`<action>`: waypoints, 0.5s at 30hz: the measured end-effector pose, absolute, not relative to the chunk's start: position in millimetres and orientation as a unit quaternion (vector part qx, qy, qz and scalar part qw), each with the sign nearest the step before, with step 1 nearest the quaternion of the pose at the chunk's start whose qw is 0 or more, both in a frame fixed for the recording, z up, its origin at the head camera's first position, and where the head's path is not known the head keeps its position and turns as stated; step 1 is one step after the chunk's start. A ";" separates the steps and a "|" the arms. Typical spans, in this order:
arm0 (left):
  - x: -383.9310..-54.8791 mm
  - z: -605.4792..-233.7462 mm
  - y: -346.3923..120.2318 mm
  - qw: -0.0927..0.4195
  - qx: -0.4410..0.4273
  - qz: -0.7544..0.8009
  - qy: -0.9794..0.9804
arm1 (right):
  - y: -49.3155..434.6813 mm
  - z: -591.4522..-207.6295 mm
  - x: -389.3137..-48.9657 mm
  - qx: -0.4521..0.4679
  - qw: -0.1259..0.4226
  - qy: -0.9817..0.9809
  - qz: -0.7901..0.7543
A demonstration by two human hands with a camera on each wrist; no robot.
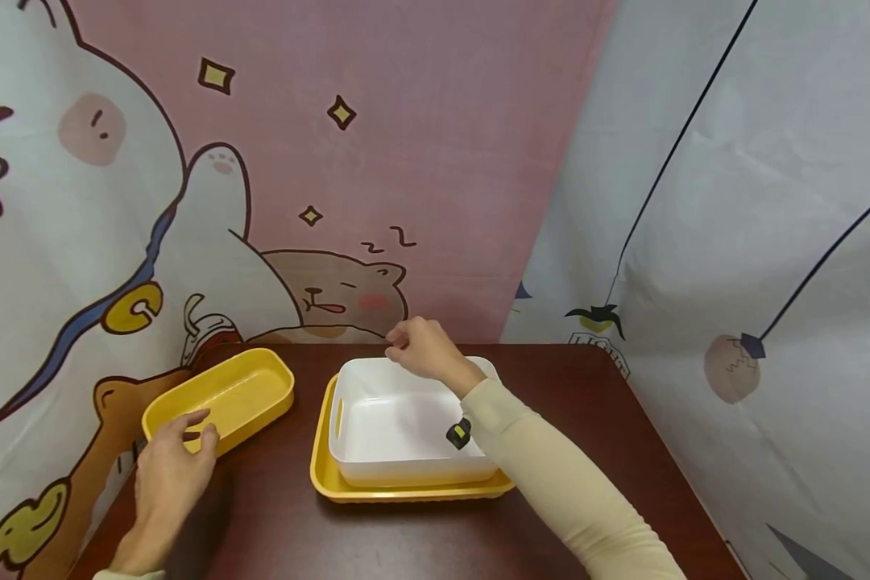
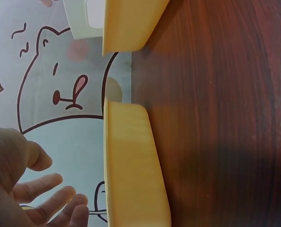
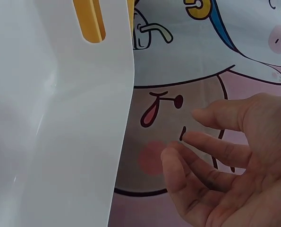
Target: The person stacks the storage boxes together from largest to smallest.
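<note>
Head view: I have the left hand (image 1: 172,471) at lower left of the frame, beside the near side of a small yellow tray (image 1: 242,395); its grip is apart, thumb and fingers spread loosely around nothing. Left wrist view agrees: fingers relaxed, alongside the tray's yellow wall; I cannot tell whether any fingertip touches it. The tray sits at left of centre on the dark reddish-brown worktop (image 1: 275,536), angled. Centre of frame: a white bin (image 1: 387,431) with a slot handle, upright inside a larger yellow tray (image 1: 322,467), whose rim shows to its left and below. The right hand (image 1: 426,348) is over the bin's far edge, fingers loosely bent, holding nothing; in the right wrist view I read thumb and fingertips apart, near the white wall. The cream right sleeve (image 1: 573,491) crosses from lower right, covering part of the bin. Behind: a cartoon-printed cloth (image 1: 464,161), pink in the upper middle.
</note>
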State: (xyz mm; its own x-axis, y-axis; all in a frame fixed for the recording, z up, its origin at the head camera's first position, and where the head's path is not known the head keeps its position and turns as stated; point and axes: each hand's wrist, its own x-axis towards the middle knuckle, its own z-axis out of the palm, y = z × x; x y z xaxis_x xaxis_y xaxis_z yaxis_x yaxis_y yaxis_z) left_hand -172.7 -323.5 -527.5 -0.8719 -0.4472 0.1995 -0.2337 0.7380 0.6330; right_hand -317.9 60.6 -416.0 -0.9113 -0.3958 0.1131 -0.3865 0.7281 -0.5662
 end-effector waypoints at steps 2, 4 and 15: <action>-172.3 -527.7 -326.9 0.171 0.190 -0.308 -0.916 | 54.8 -415.5 -319.3 -0.212 0.016 0.928 -0.306; -171.7 -528.4 -330.7 0.169 0.195 -0.304 -0.917 | 49.4 -415.1 -320.4 -0.216 0.023 0.927 -0.306; -176.2 -527.0 -348.1 0.148 0.207 -0.294 -0.921 | 29.0 -414.1 -329.5 -0.230 0.023 0.925 -0.300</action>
